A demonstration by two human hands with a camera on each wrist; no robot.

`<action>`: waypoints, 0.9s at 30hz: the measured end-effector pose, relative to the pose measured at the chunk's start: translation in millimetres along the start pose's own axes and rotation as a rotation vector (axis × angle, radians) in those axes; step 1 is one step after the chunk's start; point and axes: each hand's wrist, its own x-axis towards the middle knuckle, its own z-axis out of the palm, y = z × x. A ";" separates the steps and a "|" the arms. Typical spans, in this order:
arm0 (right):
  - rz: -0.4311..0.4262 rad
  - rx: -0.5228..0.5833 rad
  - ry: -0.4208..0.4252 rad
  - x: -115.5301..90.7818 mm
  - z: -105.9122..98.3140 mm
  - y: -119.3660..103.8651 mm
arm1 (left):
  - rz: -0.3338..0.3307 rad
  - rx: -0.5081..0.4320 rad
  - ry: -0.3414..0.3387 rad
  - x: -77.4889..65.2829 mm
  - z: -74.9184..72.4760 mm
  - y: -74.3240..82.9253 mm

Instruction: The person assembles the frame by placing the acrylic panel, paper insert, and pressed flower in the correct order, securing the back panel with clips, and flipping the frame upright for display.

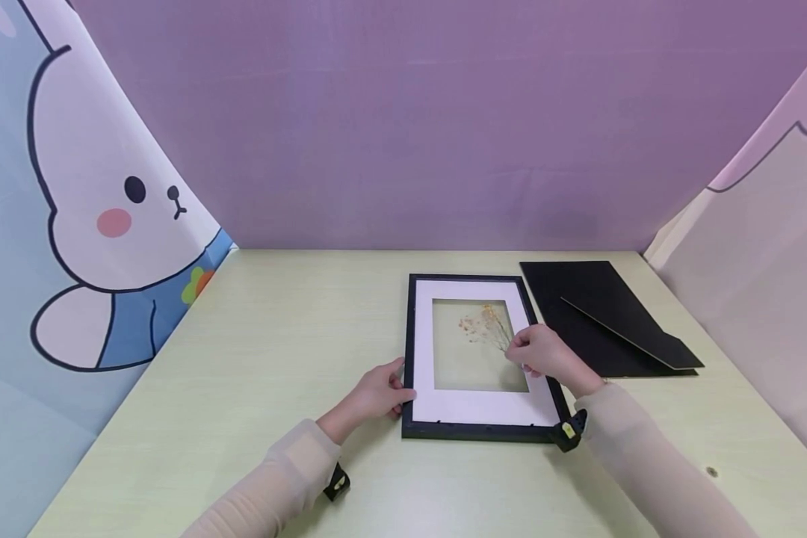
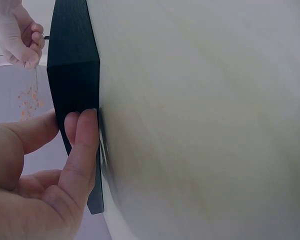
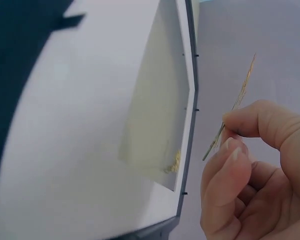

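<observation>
A black picture frame lies flat on the table, with a white mat inside it around a see-through window. My left hand grips the frame's left side, thumb toward the top and fingers against the outer wall. Above the right part of the window, my right hand pinches a dried flower sprig by its thin stems. In the right wrist view the sprig is seen edge-on between thumb and fingertip, apart from the frame. A yellowish flower shape shows at the window; whether it is a reflection I cannot tell.
Black backing boards lie right of the frame, one with a raised flap. Small dark tabs stick inward from the frame's inner edge. A purple cloth wall closes off the table's back, with printed cloths at both sides.
</observation>
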 end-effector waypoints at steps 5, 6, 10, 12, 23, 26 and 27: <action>0.000 0.037 -0.018 5.0 10.4 1.6 | -0.002 -0.005 0.002 0.4 0.5 -0.4; 0.000 0.036 -0.022 6.2 12.5 2.0 | -0.002 -0.005 0.002 0.5 0.7 -0.5; 0.014 0.008 -0.028 9.4 19.5 2.3 | -0.005 -0.003 0.004 0.5 1.0 -0.5; 0.025 -0.008 -0.025 10.2 21.8 2.1 | -0.007 -0.001 0.003 0.5 1.1 0.0; 0.060 -0.063 -0.036 8.0 28.5 -1.9 | -0.020 0.006 0.010 0.9 0.9 1.7; 0.072 -0.079 -0.042 7.6 30.7 -1.3 | -0.021 0.004 0.012 0.4 1.2 2.4; 0.076 -0.083 -0.045 7.5 31.4 -1.1 | -0.020 0.005 0.013 0.3 1.2 2.6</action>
